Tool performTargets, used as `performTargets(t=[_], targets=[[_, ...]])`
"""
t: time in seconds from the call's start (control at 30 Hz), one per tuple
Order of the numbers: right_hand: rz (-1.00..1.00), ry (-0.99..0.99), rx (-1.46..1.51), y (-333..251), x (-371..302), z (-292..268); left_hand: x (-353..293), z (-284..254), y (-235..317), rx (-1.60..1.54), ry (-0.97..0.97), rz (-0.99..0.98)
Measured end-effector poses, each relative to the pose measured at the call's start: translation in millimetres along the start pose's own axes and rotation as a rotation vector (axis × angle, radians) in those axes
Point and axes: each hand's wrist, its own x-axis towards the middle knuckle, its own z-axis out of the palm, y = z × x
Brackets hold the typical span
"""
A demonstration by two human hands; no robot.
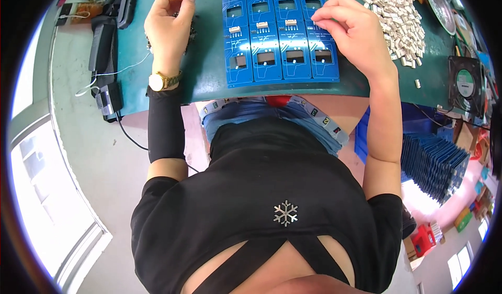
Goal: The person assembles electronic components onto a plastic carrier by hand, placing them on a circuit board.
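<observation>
A blue circuit board panel (269, 45) lies on the green table in front of me, divided into several like units with cut-out windows. White connectors (262, 27) stand on many of its units. Over the panel's right side, my right hand (353, 32) is closed in a pinch, its fingertips close to the board; whatever they grip is too small to make out. My left hand (170, 30) is curled left of the panel, thumb and fingers drawn together over a pile of small dark parts (194, 31). What lies between those fingers is hidden.
A heap of white connectors (400, 22) spreads right of the panel, with one loose connector (418, 83) nearer me. A black fan (465, 85) sits at the right edge. Black devices and a cable (107, 98) line the left edge. Stacked blue boards (434, 163) stand lower right.
</observation>
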Motion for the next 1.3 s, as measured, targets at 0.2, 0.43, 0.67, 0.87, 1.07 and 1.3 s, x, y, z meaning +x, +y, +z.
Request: performTargets(t=[0.2, 0.43, 0.67, 0.87, 1.07, 1.3], targets=[[0.165, -0.145, 0.178, 14.3, 4.7, -2.6, 4.7, -4.2, 0.8, 0.044, -0.009, 0.003], [0.268, -0.126, 0.169, 18.0, 4.8, -1.0, -0.2, 11.3, 33.5, -0.211, -0.099, -0.074], [0.305, 0.241, 0.45, -7.1, 8.2, -17.6, -5.7, 39.0, 75.3, -0.37, -0.415, 0.019], [0.099, 0.449, 0.063, 1.3, 4.0, -21.5, -12.3, 70.6, 97.5, -0.065, -0.626, 0.234], [0.064, 0.478, 0.05, -1.9, 4.9, -22.0, -12.3, 80.5, 89.8, 0.115, -0.649, 0.347], [0.06, 0.474, 0.047, -2.7, 3.0, -24.2, -12.0, 81.6, 91.3, 0.149, -0.663, 0.361]])
